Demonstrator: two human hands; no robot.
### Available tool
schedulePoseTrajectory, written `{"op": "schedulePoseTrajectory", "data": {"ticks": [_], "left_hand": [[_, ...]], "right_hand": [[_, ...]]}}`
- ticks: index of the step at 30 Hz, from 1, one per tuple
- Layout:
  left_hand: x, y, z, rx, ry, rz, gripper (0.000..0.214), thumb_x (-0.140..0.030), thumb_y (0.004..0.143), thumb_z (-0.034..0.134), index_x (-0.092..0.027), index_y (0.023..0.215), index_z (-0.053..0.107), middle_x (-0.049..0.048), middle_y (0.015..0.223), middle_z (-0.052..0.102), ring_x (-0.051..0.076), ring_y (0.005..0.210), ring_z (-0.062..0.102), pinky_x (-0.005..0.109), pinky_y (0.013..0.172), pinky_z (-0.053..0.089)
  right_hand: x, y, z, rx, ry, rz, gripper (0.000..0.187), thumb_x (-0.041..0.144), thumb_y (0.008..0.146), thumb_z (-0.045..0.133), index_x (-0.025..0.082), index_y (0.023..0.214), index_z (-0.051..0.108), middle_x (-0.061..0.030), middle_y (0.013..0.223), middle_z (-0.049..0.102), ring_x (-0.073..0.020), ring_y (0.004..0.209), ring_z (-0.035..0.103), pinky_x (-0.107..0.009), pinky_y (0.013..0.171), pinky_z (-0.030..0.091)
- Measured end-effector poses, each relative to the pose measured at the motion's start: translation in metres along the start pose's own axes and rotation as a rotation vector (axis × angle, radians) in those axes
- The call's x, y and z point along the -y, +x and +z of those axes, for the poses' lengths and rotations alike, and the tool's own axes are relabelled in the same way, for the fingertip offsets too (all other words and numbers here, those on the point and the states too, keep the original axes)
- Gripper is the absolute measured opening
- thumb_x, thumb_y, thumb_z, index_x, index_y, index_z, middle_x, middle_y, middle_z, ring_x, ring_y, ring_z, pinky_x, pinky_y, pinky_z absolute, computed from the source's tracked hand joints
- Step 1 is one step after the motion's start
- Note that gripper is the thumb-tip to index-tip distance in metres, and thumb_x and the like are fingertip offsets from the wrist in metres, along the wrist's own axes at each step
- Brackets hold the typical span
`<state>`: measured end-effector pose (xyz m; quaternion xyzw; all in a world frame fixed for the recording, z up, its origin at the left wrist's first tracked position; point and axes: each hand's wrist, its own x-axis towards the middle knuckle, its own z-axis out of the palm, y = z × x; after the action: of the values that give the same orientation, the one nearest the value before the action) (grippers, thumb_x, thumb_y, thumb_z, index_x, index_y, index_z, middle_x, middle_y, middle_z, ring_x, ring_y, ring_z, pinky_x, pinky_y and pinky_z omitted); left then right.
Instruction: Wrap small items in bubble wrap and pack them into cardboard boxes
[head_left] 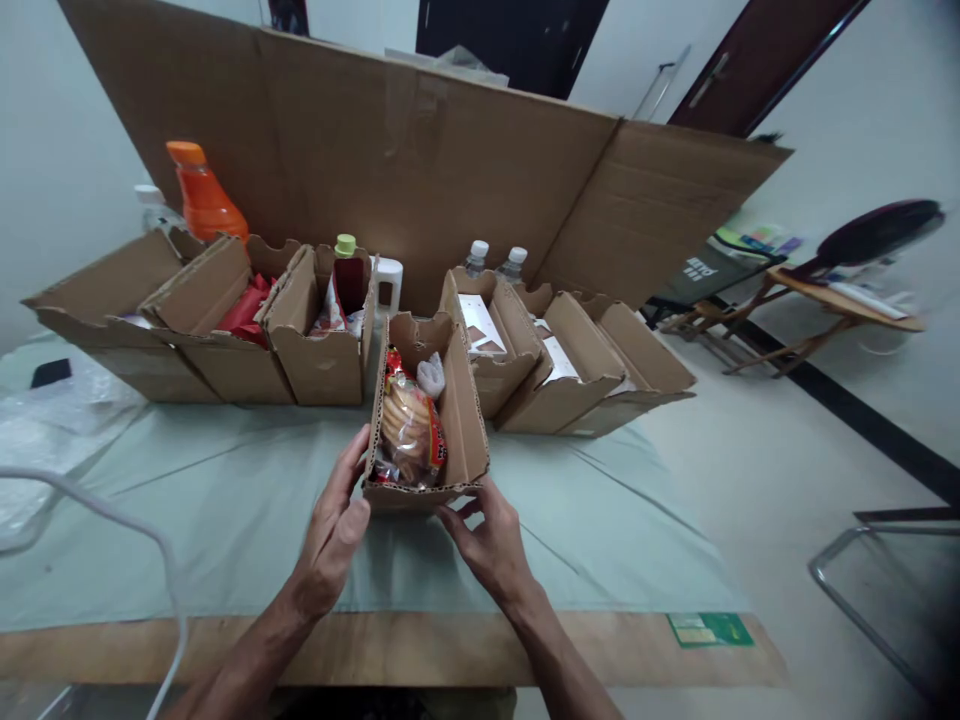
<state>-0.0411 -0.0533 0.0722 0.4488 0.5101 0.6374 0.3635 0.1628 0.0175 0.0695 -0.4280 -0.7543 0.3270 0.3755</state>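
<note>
An open-topped cardboard box (466, 425) stands in the middle, pulled forward from the row. It holds a clear and red packet of round biscuits (409, 430) and a small whitish wrapped lump (430, 376). My left hand (334, 520) presses along the box's left side, fingers flat against the wall and thumb near the front corner. My right hand (487, 535) grips the lower front right corner, its fingertips partly hidden at the base. Between them, the two hands hold the box.
Similar cardboard boxes flank it: one with red packets (247, 308) left, one with a white box (480, 322) right. Behind stand an orange bottle (206, 195), capped bottles (513, 262) and a tall cardboard sheet (450, 150). A grey cable (112, 512) crosses the cloth left.
</note>
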Motion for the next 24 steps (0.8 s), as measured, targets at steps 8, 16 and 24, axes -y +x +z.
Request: {"op": "schedulePoseTrajectory", "data": {"ticks": [8, 16, 24], "left_hand": [[0.005, 0.031, 0.004, -0.094, 0.188, -0.028, 0.07, -0.04, 0.091, 0.065, -0.021, 0.154, 0.042, 0.0141, 0.143, 0.06, 0.029, 0.135, 0.056, 0.046, 0.117, 0.042], [0.022, 0.075, 0.002, -0.25, 0.469, -0.123, 0.055, -0.034, 0.083, 0.061, -0.016, 0.136, 0.059, 0.0101, 0.108, 0.063, 0.019, 0.079, 0.065, 0.042, 0.084, 0.057], [0.033, 0.072, 0.014, -0.125, 0.128, -0.152, 0.085, -0.036, 0.079, 0.068, -0.015, 0.154, 0.034, 0.0157, 0.123, 0.063, 0.027, 0.117, 0.065, 0.045, 0.101, 0.053]], "right_hand": [[0.007, 0.044, 0.0, 0.077, -0.159, 0.008, 0.019, 0.028, 0.083, 0.069, 0.022, 0.1, 0.063, -0.0036, 0.09, 0.075, -0.0186, 0.071, 0.071, -0.029, 0.064, 0.055], [-0.001, 0.099, 0.023, -0.048, -0.225, 0.05, 0.013, 0.028, 0.089, 0.058, 0.023, 0.08, 0.065, -0.0053, 0.079, 0.076, -0.0221, 0.073, 0.071, -0.032, 0.073, 0.053], [0.005, 0.078, -0.001, -0.058, -0.083, -0.028, 0.025, 0.029, 0.091, 0.058, 0.02, 0.109, 0.071, -0.0067, 0.1, 0.078, -0.0193, 0.085, 0.073, -0.028, 0.072, 0.058]]}}
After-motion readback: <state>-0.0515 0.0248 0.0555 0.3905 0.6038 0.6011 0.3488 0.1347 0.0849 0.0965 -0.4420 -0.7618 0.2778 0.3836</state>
